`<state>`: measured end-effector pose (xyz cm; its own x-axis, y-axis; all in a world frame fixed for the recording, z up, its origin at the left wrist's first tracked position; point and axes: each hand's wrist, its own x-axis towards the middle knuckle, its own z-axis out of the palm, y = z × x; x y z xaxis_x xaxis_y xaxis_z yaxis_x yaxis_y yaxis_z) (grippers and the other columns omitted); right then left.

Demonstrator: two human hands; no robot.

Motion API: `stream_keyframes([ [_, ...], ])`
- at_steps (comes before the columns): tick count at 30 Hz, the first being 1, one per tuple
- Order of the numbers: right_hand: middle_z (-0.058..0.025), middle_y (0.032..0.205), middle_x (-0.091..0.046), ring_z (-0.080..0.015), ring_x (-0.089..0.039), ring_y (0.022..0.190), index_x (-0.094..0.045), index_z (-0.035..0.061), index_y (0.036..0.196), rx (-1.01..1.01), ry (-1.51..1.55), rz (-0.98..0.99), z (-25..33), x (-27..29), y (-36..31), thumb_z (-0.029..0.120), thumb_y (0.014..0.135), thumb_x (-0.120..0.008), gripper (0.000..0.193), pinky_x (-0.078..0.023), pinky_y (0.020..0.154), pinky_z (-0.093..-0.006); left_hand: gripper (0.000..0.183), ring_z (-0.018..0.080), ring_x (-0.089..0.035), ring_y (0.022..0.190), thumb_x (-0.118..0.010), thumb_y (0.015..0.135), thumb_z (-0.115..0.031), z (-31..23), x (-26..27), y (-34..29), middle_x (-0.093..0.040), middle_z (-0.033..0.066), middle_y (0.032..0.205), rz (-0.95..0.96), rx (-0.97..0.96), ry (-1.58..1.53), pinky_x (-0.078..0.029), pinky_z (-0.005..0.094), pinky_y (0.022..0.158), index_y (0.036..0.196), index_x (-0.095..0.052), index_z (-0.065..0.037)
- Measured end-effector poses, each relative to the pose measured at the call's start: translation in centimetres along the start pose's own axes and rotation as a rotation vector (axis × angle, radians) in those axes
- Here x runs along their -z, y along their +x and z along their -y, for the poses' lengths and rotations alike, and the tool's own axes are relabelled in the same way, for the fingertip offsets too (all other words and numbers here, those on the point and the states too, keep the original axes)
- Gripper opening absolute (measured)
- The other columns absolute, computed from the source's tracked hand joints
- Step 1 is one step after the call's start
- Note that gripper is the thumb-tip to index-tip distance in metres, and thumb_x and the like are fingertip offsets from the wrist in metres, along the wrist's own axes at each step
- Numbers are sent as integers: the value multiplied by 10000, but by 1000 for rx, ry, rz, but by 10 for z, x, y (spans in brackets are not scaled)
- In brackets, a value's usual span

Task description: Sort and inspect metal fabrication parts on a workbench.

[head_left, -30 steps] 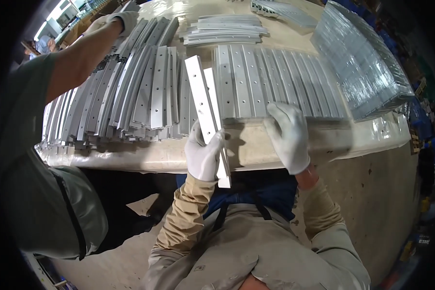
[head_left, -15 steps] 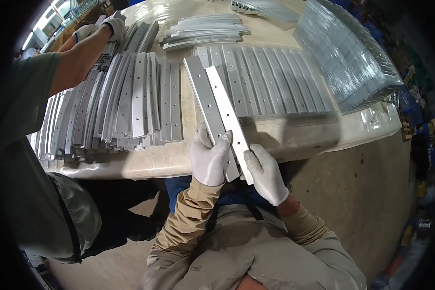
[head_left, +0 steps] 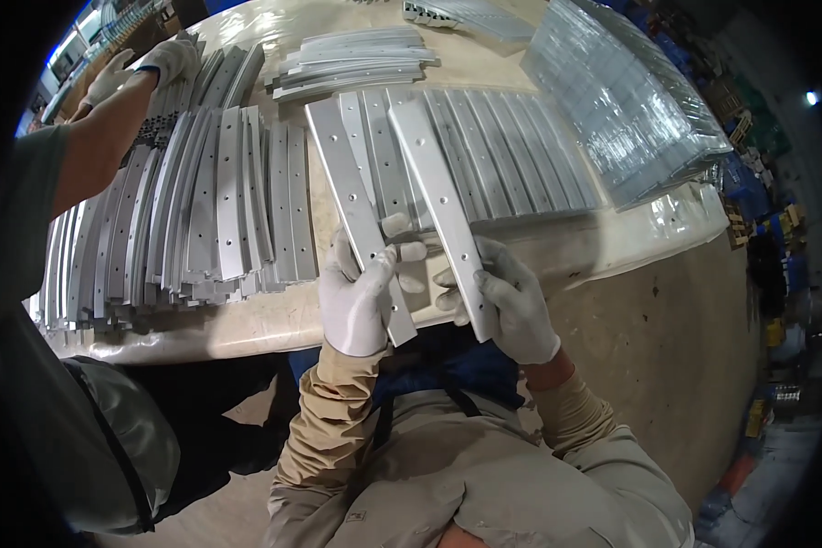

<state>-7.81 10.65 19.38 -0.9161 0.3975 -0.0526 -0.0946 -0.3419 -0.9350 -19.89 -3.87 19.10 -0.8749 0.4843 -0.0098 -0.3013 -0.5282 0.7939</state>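
Two silvery metal strips with small holes are held up over the table's near edge, one in each gloved hand. My left hand [head_left: 361,297] is closed around the lower part of the left metal strip [head_left: 342,173], thumb on its face. My right hand [head_left: 511,301] grips the lower part of the right metal strip [head_left: 426,160], with fingers behind it. The strips are apart and tilt up toward the left. Behind them lies a neat row of similar strips [head_left: 521,155], partly hidden by the held ones.
A large pile of loose metal strips [head_left: 205,201] covers the table's left. A smaller stack [head_left: 356,59] lies at the back. Plastic-wrapped strips [head_left: 626,105] stand at the right. A co-worker's gloved hands [head_left: 169,62] are over the far left pile, with their body close on my left.
The two strips have moved apart, and the right one now shows a greyer face. Both hands have shifted slightly in the view. The co-worker's hands have separated.
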Motion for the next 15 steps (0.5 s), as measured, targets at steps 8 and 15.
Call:
stream_keyframes([
  [8, -223, 1376, -600, -326, -698, 1069, -517, 22, 1430, 662, -1324, -68, 26, 45, 65, 211, 933, -674, 554, -588, 902, -399, 457, 225, -701, 989, -584, 979, -30, 3, 26, 12, -635, 171, 1276, -69, -142, 359, -600, 235, 739, 1415, -456, 20],
  [15, -210, 1147, -715, -358, -714, 1008, -640, 77, 1322, 87, -1505, -159, 51, 19, 132, 321, 890, -696, 499, -553, 917, -435, 414, 203, -645, 1142, -616, 969, -26, 18, 44, 38, -618, 131, 1309, -148, -690, 1007, -523, 300, 984, 1370, -535, 33],
])
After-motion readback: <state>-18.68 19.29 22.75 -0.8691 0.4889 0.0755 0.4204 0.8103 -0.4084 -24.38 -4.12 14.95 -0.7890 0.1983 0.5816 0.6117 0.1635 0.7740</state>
